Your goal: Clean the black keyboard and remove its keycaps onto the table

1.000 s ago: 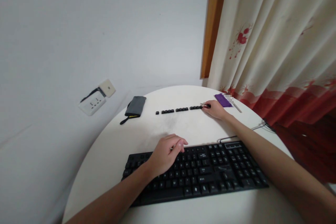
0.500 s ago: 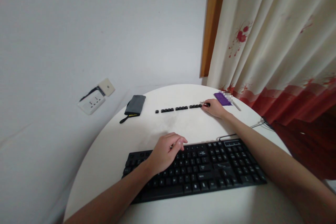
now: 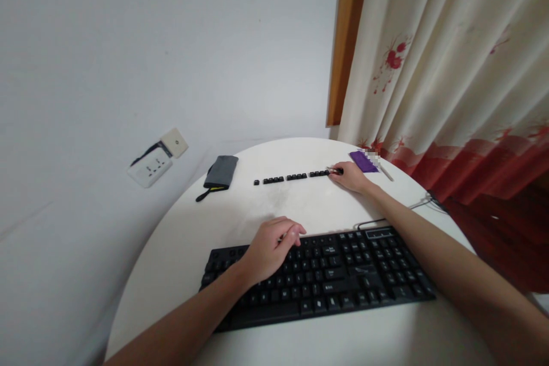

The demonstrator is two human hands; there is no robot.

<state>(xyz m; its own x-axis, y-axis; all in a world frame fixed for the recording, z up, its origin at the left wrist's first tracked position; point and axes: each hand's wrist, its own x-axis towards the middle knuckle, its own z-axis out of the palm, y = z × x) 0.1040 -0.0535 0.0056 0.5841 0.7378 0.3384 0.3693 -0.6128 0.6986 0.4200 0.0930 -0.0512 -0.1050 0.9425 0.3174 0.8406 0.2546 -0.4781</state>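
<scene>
One black keyboard [image 3: 338,283] lies nearest on the white bench [image 3: 321,206], its long side running roughly left to right. Left hand [image 3: 274,249] is above its upper left part, fingers loosely curled, thumb near the fingertips; cannot tell whether anything is held, or whether the hand touches the keys. A thin black cable [image 3: 371,222] leaves the keyboard's far edge and passes beyond the right forearm.

Farther out: a row of small black keycaps [image 3: 297,176], a lone one at left, then three short groups with narrow gaps between. Right hand [image 3: 350,177] is at the row's right end, fingers and thumb pinched together on a small dark-and-metallic item [image 3: 339,171]; its type is too small to tell. Its tip is right beside the last cap; contact unclear.

Near the far left rim: grey pouch [image 3: 222,171] with black strap. Far right: purple packet [image 3: 363,161], partly blurred, with a white stick [image 3: 386,172] just beside it. Beyond, wall socket [image 3: 151,167] and patterned curtain [image 3: 429,80].
</scene>
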